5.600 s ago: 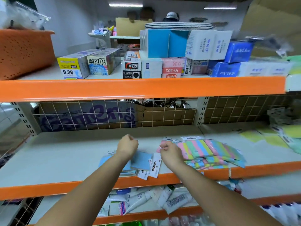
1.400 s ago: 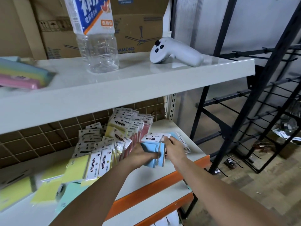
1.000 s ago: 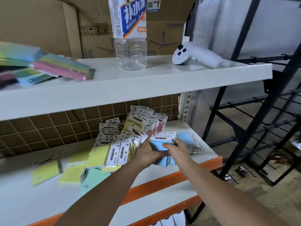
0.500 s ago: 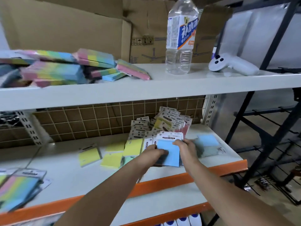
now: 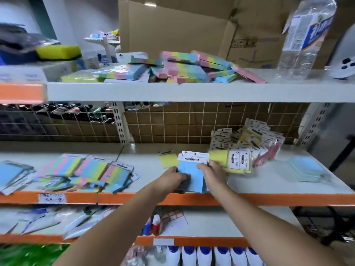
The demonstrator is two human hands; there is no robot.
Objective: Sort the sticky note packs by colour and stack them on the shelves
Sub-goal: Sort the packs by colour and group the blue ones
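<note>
A bundle of blue sticky note packs (image 5: 193, 174) with white header cards sits between both hands over the middle shelf (image 5: 269, 186). My left hand (image 5: 173, 177) grips its left side and my right hand (image 5: 212, 172) grips its right side. Yellow packs (image 5: 229, 162) lie just right of the bundle, and one yellow pack (image 5: 168, 160) lies behind it. Mixed packs (image 5: 255, 137) are heaped at the back right. Pale blue packs (image 5: 307, 169) lie at the far right. Rainbow striped packs (image 5: 92, 171) are spread on the left.
The upper shelf (image 5: 192, 92) carries a heap of rainbow note blocks (image 5: 182, 68), a clear water bottle (image 5: 305, 39) and a white controller (image 5: 343, 62). Cardboard boxes (image 5: 172, 29) stand behind. A wire grid (image 5: 192, 121) backs the middle shelf. Tubes and bottles fill the lower shelves.
The view has swung left along the shelving, bringing the rainbow packs into sight. Both hands keep hold of the blue bundle and have carried it leftward, away from the pale blue packs.
</note>
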